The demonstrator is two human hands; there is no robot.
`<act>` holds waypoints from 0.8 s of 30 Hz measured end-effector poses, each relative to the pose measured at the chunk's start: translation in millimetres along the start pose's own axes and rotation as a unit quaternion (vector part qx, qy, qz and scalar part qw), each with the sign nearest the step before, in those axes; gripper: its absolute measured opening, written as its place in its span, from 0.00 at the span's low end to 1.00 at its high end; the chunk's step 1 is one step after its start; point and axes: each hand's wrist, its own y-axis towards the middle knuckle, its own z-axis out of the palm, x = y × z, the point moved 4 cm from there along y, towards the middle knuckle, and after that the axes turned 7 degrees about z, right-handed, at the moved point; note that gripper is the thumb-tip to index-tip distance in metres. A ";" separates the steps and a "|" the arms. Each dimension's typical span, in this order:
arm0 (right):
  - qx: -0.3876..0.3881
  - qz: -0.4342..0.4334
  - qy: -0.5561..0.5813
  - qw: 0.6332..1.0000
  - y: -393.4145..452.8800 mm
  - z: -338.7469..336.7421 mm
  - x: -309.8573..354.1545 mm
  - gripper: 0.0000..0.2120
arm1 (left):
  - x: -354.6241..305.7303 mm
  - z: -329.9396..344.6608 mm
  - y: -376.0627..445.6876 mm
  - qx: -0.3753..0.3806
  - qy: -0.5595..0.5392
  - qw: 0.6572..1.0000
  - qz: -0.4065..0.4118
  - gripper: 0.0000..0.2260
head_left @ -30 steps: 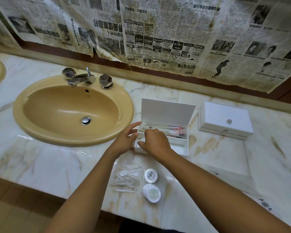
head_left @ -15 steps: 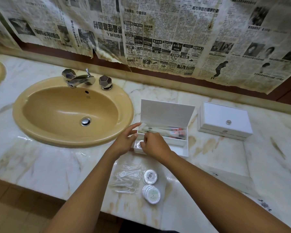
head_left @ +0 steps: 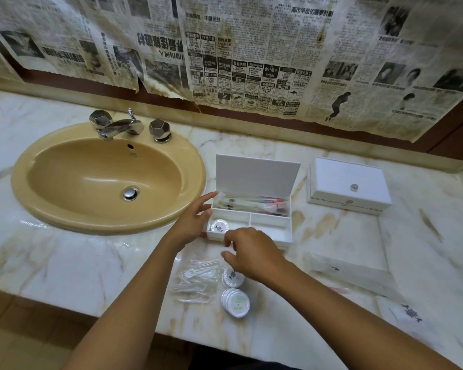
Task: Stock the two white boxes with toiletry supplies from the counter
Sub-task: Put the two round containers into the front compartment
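Marble desk (head_left: pixel 64 263) beside sink: open white box (head_left: pixel 254 222) holds one round soap (head_left: pixel 219 226). Left hand (head_left: pixel 191 222) steadies it, fingers relaxed; right hand (head_left: pixel 251 252), empty, fingers loosely curled, likely reaches the soaps (head_left: pixel 235 303) below.

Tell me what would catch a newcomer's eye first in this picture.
Probably the yellowed newspaper covering the wall behind the counter, then the tan sink at left. Center, an open white box sits between the left hand and right hand.
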 end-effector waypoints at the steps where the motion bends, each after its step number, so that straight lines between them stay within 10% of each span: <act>1: 0.015 0.003 -0.004 1.000 -3.4 4.5 -1.7 0.13 | -0.4 0.4 -0.2 0.001 0.000 1.000 -0.001 0.19; 24: 0.084 -0.001 -0.065 0.994 -11.3 39.8 -5.1 0.14 | -3.3 1.0 -2.5 -0.004 0.010 1.000 -0.010 0.19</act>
